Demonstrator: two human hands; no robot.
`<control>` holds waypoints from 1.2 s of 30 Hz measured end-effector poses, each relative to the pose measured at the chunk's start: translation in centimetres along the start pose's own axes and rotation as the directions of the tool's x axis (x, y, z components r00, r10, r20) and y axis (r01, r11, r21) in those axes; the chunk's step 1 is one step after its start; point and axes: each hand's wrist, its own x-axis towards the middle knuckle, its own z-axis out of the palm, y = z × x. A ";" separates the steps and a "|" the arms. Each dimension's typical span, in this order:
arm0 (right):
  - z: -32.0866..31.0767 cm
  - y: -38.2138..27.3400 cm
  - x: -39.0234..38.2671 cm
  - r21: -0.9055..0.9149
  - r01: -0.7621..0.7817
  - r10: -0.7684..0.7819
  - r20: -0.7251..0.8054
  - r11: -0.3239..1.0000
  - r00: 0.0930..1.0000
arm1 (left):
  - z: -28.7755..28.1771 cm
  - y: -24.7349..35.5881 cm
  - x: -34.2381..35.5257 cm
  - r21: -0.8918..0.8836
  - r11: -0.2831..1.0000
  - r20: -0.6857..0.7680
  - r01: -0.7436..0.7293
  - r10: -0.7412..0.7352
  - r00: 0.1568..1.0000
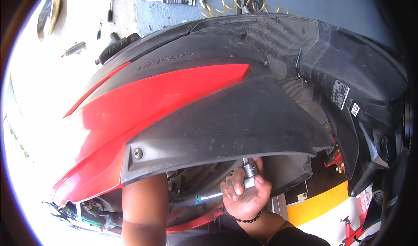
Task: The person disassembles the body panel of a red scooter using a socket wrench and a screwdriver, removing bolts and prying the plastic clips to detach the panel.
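A scooter body panel, red [113,102] and dark grey [230,115], spans the middle. My left forearm [143,206] disappears beneath its lower edge, so that hand's fingers are hidden. My right hand [246,193] is closed around a metal socket tool [249,167] just under the same edge, with a steel bar [211,196] running leftward from it. A screw [138,153] sits at the panel's lower left corner.
Tools lie beyond the scooter, including a sealant tube [178,0] and a coiled yellow hose [217,8]. A black fairing [365,102] is at right, above a yellow strip [318,204] and red metal frame [352,226].
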 end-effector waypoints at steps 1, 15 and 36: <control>-0.1 0.1 0.0 0.026 0.004 -0.004 -0.006 1.000 1.000 | 0.0 -0.1 0.1 -0.006 1.000 0.005 0.004 -0.004 1.000; 1.0 0.0 0.4 0.073 -0.064 0.068 -0.056 0.995 0.996 | -0.6 0.9 -2.3 -0.054 0.996 0.024 0.067 -0.066 0.998; -2.6 1.1 -0.6 0.103 0.046 -0.060 0.138 0.994 0.989 | -0.4 1.8 -2.6 -0.045 0.997 0.077 0.057 -0.053 0.996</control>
